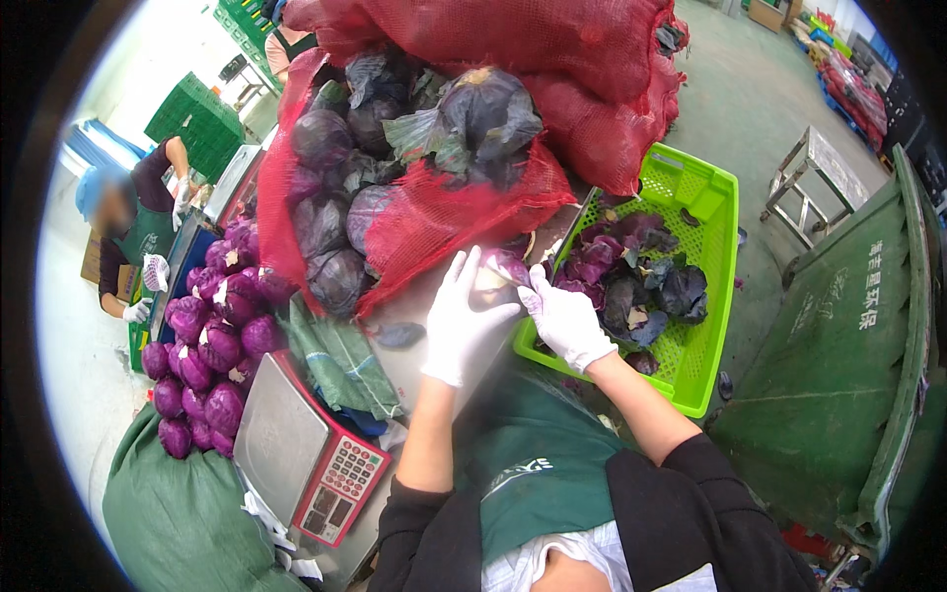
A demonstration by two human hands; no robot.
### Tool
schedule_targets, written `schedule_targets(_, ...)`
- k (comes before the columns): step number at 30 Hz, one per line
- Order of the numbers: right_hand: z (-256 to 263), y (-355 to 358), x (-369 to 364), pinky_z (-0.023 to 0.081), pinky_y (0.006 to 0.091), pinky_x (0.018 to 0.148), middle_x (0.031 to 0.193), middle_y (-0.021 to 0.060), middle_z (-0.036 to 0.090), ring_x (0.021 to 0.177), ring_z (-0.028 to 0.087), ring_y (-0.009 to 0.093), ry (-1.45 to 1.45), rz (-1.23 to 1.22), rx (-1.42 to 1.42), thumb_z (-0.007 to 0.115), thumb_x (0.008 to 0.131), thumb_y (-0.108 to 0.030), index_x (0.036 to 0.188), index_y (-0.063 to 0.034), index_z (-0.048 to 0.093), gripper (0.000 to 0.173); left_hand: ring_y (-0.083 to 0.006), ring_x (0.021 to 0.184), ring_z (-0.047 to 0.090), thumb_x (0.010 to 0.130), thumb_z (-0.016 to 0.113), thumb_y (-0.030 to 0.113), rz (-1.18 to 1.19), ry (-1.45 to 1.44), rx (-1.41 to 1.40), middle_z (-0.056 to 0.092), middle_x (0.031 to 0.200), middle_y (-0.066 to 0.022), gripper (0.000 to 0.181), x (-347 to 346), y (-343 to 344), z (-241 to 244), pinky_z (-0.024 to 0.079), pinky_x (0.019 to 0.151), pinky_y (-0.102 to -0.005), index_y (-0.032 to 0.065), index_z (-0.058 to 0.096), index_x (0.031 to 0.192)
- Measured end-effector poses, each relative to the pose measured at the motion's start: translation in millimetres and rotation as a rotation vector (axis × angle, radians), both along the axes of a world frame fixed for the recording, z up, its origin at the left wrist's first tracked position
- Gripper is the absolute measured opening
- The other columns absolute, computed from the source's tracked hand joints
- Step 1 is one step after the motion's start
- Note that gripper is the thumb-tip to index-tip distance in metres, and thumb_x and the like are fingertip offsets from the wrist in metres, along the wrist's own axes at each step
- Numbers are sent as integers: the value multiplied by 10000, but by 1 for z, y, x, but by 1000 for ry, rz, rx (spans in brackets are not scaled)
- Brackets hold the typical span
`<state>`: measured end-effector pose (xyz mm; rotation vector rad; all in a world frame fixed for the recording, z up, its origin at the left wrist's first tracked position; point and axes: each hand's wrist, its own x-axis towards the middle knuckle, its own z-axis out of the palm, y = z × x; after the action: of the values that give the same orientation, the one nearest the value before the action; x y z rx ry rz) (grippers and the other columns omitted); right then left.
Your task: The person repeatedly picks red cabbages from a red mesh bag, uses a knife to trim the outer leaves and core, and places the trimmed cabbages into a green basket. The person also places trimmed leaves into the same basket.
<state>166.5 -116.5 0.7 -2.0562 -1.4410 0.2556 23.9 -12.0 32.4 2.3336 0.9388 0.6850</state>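
A partly peeled red cabbage (497,277), with a pale patch showing, sits between my two white-gloved hands. My left hand (472,314) cups it from the left, thumb below and fingers along its far side. On the cabbage's right edge rest the fingertips of my right hand (566,320); whether they pinch a leaf or a small tool is hidden. Just beyond, an open red mesh sack (451,222) spills dark, untrimmed red cabbages (325,214). One large cabbage (488,115) with loose outer leaves lies on top. A loose leaf (399,335) lies on the table left of my left hand.
A lime-green crate (710,355) holding stripped leaves (629,274) stands at my right, beside a green wheeled bin (821,370). Left are a red-framed scale (285,429) and piled trimmed cabbages (222,340). Full mesh sacks (503,37) rise ahead. A co-worker (140,200) stands far left.
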Motion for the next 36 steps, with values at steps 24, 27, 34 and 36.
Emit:
schedule_targets(24, -69, 40, 55, 510, 367, 533, 646, 147, 649, 534, 643, 239, 716, -509, 127, 494, 896, -299, 888, 4, 646, 339, -267, 1268, 453, 656, 832, 257, 35, -143, -26, 445, 1395, -178, 881, -15, -16, -16, 343, 1065, -356, -2, 399, 1378)
schedule_targets(27, -84, 20, 78, 508, 436, 756, 900, 235, 670, 864, 660, 355, 495, -593, -123, 588, 879, -332, 1021, 28, 604, 387, -279, 1254, 457, 661, 828, 257, 67, -269, -267, 460, 1369, -186, 889, -22, -16, -10, 352, 1055, -361, -13, 385, 1383)
schedule_targets(34, -23, -8, 9, 469, 407, 882, 1247, 217, 561, 1071, 583, 388, 791, -221, 43, 510, 920, -477, 1375, -49, 406, 634, -248, 1008, 487, 559, 870, 269, 9, -1, -313, 417, 1142, -114, 966, -26, -4, 10, 387, 1003, -376, 177, 425, 1411)
schedule_targets(36, -9, -12, -2, 479, 415, 848, 1224, 219, 568, 1020, 599, 399, 772, -117, -29, 432, 939, -519, 1378, -71, 414, 627, -240, 1074, 479, 512, 890, 270, -56, 27, -308, 427, 1172, -123, 950, -25, 0, 8, 401, 995, -367, 146, 484, 1362)
